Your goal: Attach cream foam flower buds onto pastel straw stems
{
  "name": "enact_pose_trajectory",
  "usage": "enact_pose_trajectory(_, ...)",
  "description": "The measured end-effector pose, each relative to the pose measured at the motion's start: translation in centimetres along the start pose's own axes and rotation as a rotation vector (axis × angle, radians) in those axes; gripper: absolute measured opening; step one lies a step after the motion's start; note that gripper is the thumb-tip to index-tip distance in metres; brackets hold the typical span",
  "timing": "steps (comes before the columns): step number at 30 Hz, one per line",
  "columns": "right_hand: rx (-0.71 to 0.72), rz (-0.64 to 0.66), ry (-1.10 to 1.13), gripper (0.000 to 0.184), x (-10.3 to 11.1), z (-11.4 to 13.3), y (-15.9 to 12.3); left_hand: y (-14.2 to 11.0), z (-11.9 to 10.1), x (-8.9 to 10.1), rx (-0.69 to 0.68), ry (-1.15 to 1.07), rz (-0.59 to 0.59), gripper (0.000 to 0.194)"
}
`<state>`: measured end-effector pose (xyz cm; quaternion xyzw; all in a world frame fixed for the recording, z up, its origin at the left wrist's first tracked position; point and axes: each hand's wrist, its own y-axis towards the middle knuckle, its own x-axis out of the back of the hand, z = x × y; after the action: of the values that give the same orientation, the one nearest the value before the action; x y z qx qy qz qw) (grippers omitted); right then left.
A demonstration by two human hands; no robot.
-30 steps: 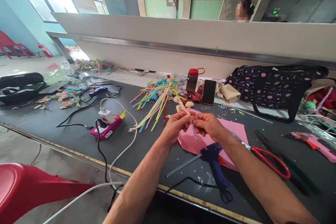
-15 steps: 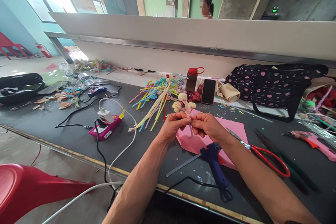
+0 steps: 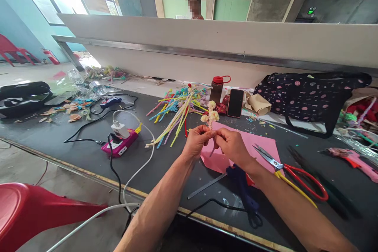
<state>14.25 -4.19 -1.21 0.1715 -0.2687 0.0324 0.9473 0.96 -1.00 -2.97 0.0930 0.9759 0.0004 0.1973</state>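
Both hands meet over a pink sheet (image 3: 265, 145), pinching the stem of a pipe-cleaner flower sprig (image 3: 213, 116) with cream blossoms at its top. My left hand (image 3: 197, 139) closes on the stem from the left, just below the blossoms. From the right, my right hand (image 3: 232, 141) is closed on the same stem, fingertips close to the left ones. A thin pale purple stem end hangs beneath the fingers. Under my right wrist lies a dark blue glue gun (image 3: 243, 189) with a glue stick (image 3: 206, 186). Red-handled scissors (image 3: 280, 165) rest right of my right forearm.
Loose pipe cleaners (image 3: 177, 114) are heaped beyond my hands, near a bottle (image 3: 217, 89) and a propped phone (image 3: 235, 103). A magenta power strip (image 3: 121, 145) with cables sits left. At right are a patterned bag (image 3: 307, 100) and a pink glue gun (image 3: 354, 161).
The sprig has turned in my fingers, its blossoms now bunched closer together. My right hand has rolled over slightly. In the background, a person's head appears farther left.
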Motion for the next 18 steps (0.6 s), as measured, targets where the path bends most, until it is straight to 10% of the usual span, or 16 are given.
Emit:
enact_pose_trajectory(9,0.163,-0.132,-0.241,0.016,-0.6,-0.9,-0.1,-0.1,0.5,-0.3,-0.081,0.024,-0.060,0.028)
enact_pose_trajectory(18,-0.186,0.386,0.560,0.013,1.9,-1.3,1.2,-0.9,-1.0,-0.3,-0.028,-0.006,0.151,0.030)
